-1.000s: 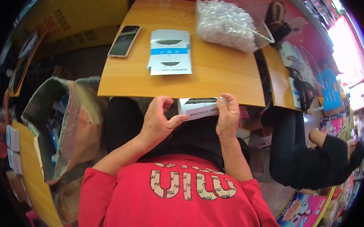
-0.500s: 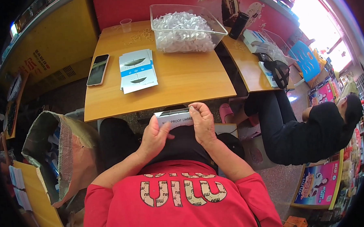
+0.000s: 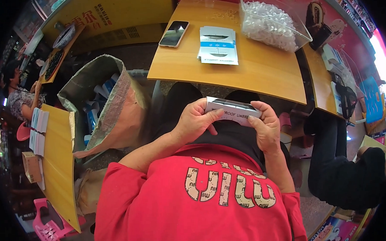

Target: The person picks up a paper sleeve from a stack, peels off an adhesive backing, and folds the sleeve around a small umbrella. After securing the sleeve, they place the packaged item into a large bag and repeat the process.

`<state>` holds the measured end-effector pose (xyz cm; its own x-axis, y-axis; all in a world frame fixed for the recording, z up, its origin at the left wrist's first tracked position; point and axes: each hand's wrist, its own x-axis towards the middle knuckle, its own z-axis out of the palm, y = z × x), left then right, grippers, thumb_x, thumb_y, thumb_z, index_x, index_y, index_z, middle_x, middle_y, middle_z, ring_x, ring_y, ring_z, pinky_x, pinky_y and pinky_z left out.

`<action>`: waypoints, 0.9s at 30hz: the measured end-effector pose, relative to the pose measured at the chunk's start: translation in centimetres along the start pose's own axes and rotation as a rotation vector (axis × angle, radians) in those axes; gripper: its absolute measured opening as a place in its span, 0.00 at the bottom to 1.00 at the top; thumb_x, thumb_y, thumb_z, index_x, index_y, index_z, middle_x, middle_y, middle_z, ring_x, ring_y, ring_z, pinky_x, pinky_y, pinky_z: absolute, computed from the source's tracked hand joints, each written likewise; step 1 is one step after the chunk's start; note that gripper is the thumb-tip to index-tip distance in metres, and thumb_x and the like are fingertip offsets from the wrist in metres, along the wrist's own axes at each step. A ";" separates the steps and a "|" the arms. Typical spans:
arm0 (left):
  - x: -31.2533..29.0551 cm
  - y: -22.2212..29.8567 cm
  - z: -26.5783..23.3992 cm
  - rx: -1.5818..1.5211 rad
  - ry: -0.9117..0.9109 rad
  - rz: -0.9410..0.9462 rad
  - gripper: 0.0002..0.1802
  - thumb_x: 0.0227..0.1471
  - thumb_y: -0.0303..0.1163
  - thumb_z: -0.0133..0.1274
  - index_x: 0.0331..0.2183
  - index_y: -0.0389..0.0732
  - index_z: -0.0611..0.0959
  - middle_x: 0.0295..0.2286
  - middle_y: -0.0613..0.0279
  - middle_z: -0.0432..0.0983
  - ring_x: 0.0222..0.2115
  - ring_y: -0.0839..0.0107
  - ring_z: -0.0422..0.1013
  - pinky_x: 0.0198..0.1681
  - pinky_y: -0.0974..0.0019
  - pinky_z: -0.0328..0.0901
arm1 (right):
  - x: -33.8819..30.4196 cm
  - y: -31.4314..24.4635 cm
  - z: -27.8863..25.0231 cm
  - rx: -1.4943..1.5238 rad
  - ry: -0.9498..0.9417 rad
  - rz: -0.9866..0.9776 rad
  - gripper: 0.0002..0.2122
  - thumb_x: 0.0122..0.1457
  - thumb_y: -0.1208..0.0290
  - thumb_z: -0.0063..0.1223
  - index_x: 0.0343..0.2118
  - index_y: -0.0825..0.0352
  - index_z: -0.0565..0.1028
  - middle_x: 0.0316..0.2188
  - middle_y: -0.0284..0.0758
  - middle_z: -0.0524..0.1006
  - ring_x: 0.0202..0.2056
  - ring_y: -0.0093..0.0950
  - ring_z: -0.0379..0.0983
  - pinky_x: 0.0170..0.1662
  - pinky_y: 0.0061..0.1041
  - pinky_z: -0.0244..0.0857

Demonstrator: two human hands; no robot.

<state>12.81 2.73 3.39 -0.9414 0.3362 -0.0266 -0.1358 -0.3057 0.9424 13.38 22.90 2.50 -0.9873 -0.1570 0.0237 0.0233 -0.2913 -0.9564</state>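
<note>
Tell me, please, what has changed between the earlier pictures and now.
The left hand, spread open at the left end of the card a second ago, now pinches that end, so both hands hold it. The whole view has swung to the left. The right hand keeps its hold on the right end; the stack, phone and tub stay put on the table.

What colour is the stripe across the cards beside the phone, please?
The stripe is blue, and shows best in the head view.
</note>
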 end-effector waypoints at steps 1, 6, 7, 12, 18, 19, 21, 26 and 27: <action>-0.2 0.1 -0.2 -0.010 -0.023 -0.054 0.08 0.47 0.27 0.47 0.33 0.35 0.72 0.27 0.61 0.71 0.28 0.74 0.68 0.16 0.76 0.66 | -0.1 0.1 0.1 0.004 -0.007 0.003 0.16 0.48 0.84 0.44 0.42 0.71 0.63 0.33 0.33 0.69 0.34 0.18 0.66 0.39 0.17 0.62; -1.2 0.5 -1.2 -0.217 -0.086 -0.322 0.10 0.45 0.21 0.47 0.34 0.33 0.72 0.30 0.54 0.71 0.30 0.69 0.69 0.16 0.75 0.68 | -0.9 0.4 0.6 -0.065 -0.043 -0.031 0.14 0.47 0.85 0.46 0.39 0.70 0.64 0.31 0.32 0.70 0.32 0.17 0.66 0.37 0.15 0.62; -1.5 0.4 -1.1 -0.219 -0.082 -0.324 0.10 0.45 0.21 0.47 0.34 0.33 0.72 0.30 0.54 0.71 0.30 0.69 0.69 0.16 0.75 0.68 | -1.0 0.5 0.6 -0.064 -0.046 -0.027 0.14 0.47 0.85 0.46 0.39 0.70 0.64 0.31 0.32 0.70 0.32 0.17 0.66 0.37 0.15 0.62; -2.4 0.4 -0.6 -0.282 -0.055 -0.292 0.13 0.46 0.23 0.46 0.38 0.35 0.69 0.36 0.55 0.69 0.36 0.68 0.67 0.30 0.69 0.69 | -1.4 0.4 1.0 -0.107 -0.080 -0.102 0.13 0.47 0.86 0.46 0.38 0.70 0.65 0.30 0.31 0.69 0.32 0.17 0.66 0.37 0.15 0.61; -2.9 0.7 0.0 -0.229 -0.067 -0.266 0.11 0.49 0.27 0.45 0.36 0.35 0.71 0.34 0.59 0.70 0.35 0.73 0.66 0.37 0.70 0.67 | -1.8 0.6 1.0 -0.161 -0.086 -0.159 0.14 0.47 0.86 0.45 0.39 0.70 0.64 0.33 0.32 0.69 0.34 0.18 0.66 0.38 0.15 0.61; -2.9 0.7 0.1 -0.216 -0.064 -0.267 0.11 0.49 0.28 0.45 0.36 0.35 0.71 0.34 0.59 0.70 0.35 0.73 0.66 0.37 0.69 0.67 | -1.8 0.5 1.0 -0.156 -0.089 -0.163 0.15 0.47 0.86 0.45 0.40 0.70 0.64 0.33 0.33 0.69 0.34 0.18 0.66 0.38 0.15 0.61; -2.9 0.7 0.2 -0.204 -0.061 -0.272 0.11 0.49 0.29 0.44 0.37 0.35 0.71 0.34 0.59 0.70 0.35 0.74 0.66 0.36 0.69 0.67 | -1.8 0.3 1.0 -0.152 -0.094 -0.163 0.15 0.47 0.87 0.45 0.40 0.70 0.63 0.33 0.33 0.69 0.35 0.18 0.66 0.38 0.16 0.61; -2.9 1.3 0.3 -0.188 -0.116 -0.322 0.12 0.50 0.29 0.44 0.37 0.36 0.72 0.33 0.58 0.69 0.34 0.74 0.66 0.32 0.69 0.69 | -1.7 0.1 0.8 -0.157 -0.107 -0.164 0.16 0.47 0.87 0.45 0.40 0.70 0.63 0.33 0.34 0.69 0.35 0.19 0.66 0.39 0.16 0.62; -2.8 1.1 0.2 -0.189 -0.117 -0.322 0.12 0.50 0.29 0.44 0.37 0.36 0.72 0.33 0.58 0.69 0.34 0.74 0.66 0.32 0.69 0.69 | -1.7 0.2 0.8 -0.161 -0.106 -0.158 0.16 0.47 0.87 0.45 0.40 0.70 0.63 0.33 0.33 0.69 0.35 0.19 0.66 0.39 0.16 0.62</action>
<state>15.40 1.64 4.60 -0.8012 0.5376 -0.2628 -0.4834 -0.3228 0.8137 15.23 22.37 2.53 -0.9547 -0.2219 0.1985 -0.1633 -0.1672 -0.9723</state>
